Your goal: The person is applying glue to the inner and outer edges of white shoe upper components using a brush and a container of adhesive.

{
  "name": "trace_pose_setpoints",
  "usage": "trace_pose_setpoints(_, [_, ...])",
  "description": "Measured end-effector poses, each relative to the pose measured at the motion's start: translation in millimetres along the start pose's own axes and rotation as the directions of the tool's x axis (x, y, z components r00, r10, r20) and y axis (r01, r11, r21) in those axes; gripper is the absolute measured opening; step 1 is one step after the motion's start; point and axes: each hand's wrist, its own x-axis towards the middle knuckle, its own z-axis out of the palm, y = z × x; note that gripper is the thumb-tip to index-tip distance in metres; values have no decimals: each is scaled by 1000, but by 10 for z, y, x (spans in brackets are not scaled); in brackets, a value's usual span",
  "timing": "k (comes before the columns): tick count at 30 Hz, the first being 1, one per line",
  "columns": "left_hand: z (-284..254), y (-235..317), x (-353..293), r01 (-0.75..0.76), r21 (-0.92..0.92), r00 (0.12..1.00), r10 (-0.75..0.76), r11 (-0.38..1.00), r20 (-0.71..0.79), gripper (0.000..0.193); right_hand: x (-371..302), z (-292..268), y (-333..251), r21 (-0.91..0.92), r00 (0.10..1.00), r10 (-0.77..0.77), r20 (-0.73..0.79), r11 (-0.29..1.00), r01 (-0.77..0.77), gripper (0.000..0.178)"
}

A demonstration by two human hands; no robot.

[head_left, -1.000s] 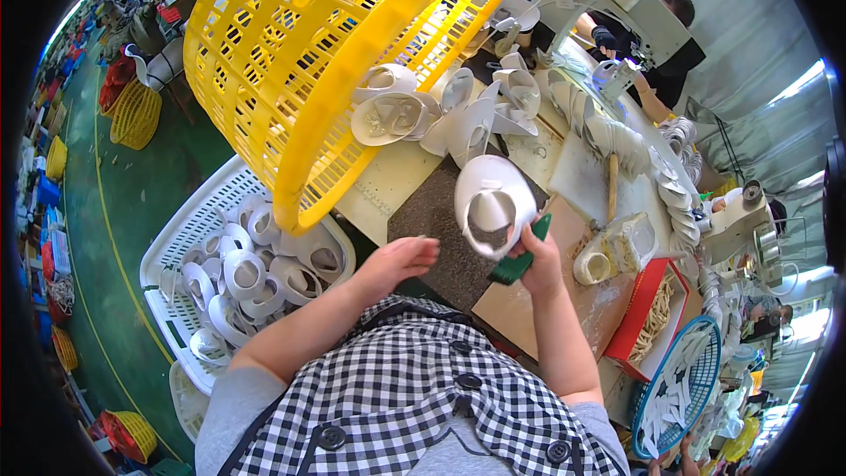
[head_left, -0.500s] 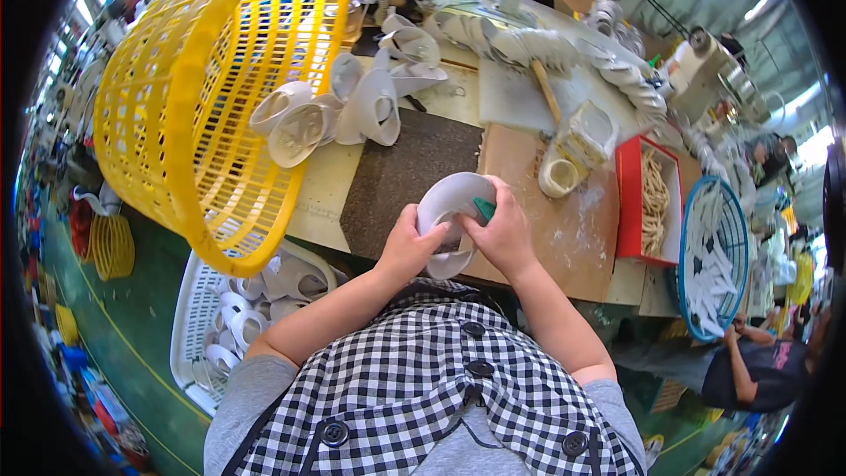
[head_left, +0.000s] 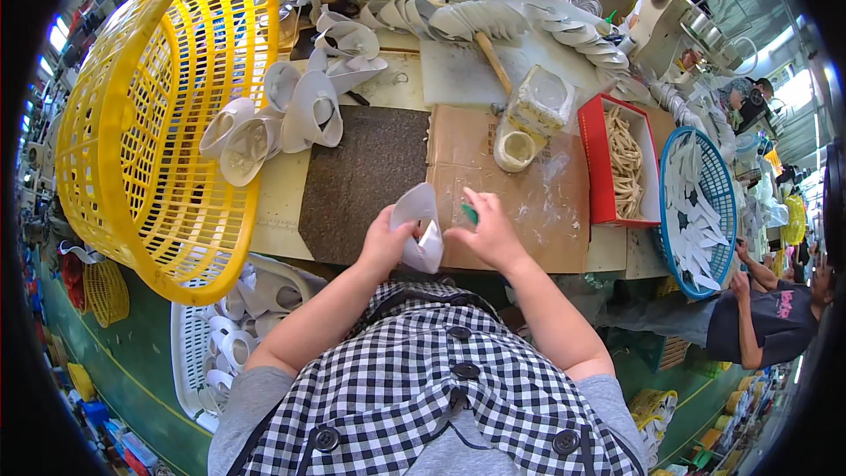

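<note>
My left hand (head_left: 383, 242) grips a white, curved piece that looks like a shoe upper (head_left: 418, 203), held above the table's near edge with its opening toward the right. My right hand (head_left: 495, 234) is a little to the right, apart from the upper, with a small green tool (head_left: 471, 213) between the fingers; its exact kind is not clear. Beneath the hands lie a dark brown mat (head_left: 363, 167) and a cardboard sheet (head_left: 551, 211). Several similar white uppers (head_left: 313, 115) stand on the table to the left.
A large yellow basket (head_left: 145, 238) tilts at the left, above a white crate (head_left: 189, 344) of uppers. A crusted pot (head_left: 518, 148) and wooden handle (head_left: 493, 62) lie ahead. At right are a red box (head_left: 599, 167) of beige strips and a blue basket (head_left: 730, 194). Another person (head_left: 767, 317) stands beyond.
My right hand has let go of the upper and moved right, keeping the green tool. My left hand has turned the upper more upright and moved it left. The view has shifted.
</note>
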Motion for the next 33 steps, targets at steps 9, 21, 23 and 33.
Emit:
trace_pose_setpoints(9, [-221, -44, 58, 478, -467, 856, -513, 744, 59, 29, 207, -1018, 615, 204, 902, 212, -377, 969, -142, 22])
trace_pose_setpoints(21, [309, 199, -81, 147, -295, 960, -207, 944, -187, 31, 973, -876, 999, -91, 949, 101, -297, 987, -134, 24])
trace_pose_setpoints(23, [447, 333, 7, 105, -132, 973, -129, 986, -189, 27, 1031, -918, 1151, -12, 943, 83, -323, 996, -92, 23])
trace_pose_setpoints(33, [674, 480, 712, 99, 176, 994, -88, 979, -67, 27, 815, -996, 1160, 563, 906, 298, -300, 822, -84, 19])
